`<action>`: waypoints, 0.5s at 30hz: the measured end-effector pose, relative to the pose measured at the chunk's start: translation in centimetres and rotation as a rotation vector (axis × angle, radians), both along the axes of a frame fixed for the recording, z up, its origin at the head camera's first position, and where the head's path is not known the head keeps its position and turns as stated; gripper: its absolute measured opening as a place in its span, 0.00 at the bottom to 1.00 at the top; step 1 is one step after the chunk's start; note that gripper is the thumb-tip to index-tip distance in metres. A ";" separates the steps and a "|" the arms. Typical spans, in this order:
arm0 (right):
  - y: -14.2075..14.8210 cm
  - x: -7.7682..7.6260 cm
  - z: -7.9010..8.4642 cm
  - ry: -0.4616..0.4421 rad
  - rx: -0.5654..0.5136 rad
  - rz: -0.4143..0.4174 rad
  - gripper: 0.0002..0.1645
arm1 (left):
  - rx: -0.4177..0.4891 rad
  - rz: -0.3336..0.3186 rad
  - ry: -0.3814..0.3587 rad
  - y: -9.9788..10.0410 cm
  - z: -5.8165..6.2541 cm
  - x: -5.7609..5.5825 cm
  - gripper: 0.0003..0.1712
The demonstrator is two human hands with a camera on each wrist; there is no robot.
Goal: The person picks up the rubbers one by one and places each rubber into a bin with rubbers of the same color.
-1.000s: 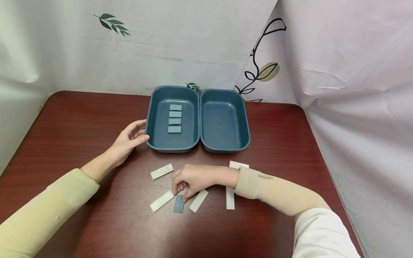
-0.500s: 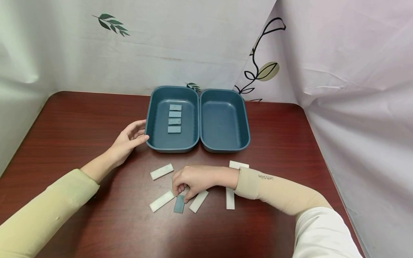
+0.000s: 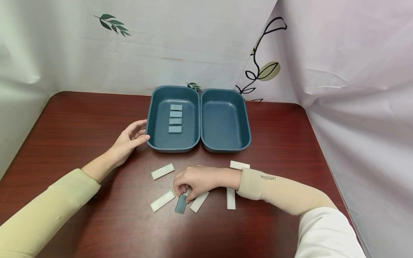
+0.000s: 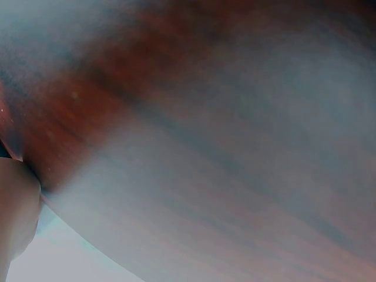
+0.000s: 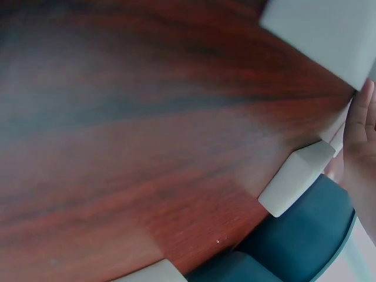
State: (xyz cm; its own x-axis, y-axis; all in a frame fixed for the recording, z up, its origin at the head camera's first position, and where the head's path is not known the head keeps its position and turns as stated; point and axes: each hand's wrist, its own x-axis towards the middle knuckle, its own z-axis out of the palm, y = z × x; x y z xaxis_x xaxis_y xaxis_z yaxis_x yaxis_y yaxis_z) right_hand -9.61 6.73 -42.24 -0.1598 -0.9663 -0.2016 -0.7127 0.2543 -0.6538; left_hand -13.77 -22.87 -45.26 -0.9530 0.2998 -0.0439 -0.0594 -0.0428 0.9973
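In the head view, my right hand [image 3: 195, 182] pinches a small blue-grey tile [image 3: 180, 204] between thumb and fingers at its far end. The tile lies at or just above the table; I cannot tell which. White tiles flank it, one to the left [image 3: 162, 201] and one to the right [image 3: 199, 202]. My left hand [image 3: 126, 142] rests against the outer left side of a dark blue bin [image 3: 172, 149], thumb at the rim, fingers relaxed. Inside that bin, several blue-grey tiles [image 3: 175, 122] form a column. The left wrist view is mostly blurred table.
A second blue bin [image 3: 226, 149] adjoins the first on its right. More white tiles lie on the brown table [image 3: 274, 143]: one behind [image 3: 162, 171], one at the right [image 3: 240, 165], and one partly under the right forearm [image 3: 231, 199]. White curtains stand behind and beside.
My right hand and the blue-grey tile have shifted very slightly to the right, the tile leaning a little more. My left hand stays at the bin's side.
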 end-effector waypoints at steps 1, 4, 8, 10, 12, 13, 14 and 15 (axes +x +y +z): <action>0.0 0.0 0.0 -0.009 -0.005 0.001 0.16 | 0.005 0.001 0.001 0.0 0.0 0.0 0.28; 0.1 0.0 -0.2 -0.032 -0.025 0.012 0.16 | 0.006 0.000 0.004 0.0 -0.1 0.0 0.29; 0.1 0.0 -0.4 -0.043 -0.041 0.023 0.16 | 0.010 0.001 0.005 0.0 -0.1 -0.1 0.29; 0.1 0.0 -0.4 -0.044 -0.043 0.028 0.14 | 0.007 0.002 0.006 0.0 -0.1 -0.1 0.28; 0.1 0.0 -0.4 -0.044 -0.046 0.035 0.13 | 0.005 0.001 0.006 0.0 -0.1 0.0 0.28; 0.1 0.0 -0.3 -0.041 -0.046 0.037 0.12 | 0.007 0.001 0.004 0.0 -0.1 0.0 0.29; 0.2 -0.1 -0.3 -0.038 -0.045 0.039 0.12 | 0.007 0.000 0.003 0.0 0.0 0.0 0.29; 0.2 -0.1 -0.3 -0.036 -0.044 0.041 0.11 | 0.006 -0.001 0.003 0.0 0.0 0.0 0.28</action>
State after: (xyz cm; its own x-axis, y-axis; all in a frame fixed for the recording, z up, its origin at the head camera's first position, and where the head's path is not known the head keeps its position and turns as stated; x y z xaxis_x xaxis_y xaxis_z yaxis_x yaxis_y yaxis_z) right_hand -9.68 6.90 -42.52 -0.1131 -0.9800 -0.1636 -0.6976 0.1956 -0.6893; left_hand -13.78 -22.84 -45.31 -0.9530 0.3006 -0.0393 -0.0566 -0.0489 0.9972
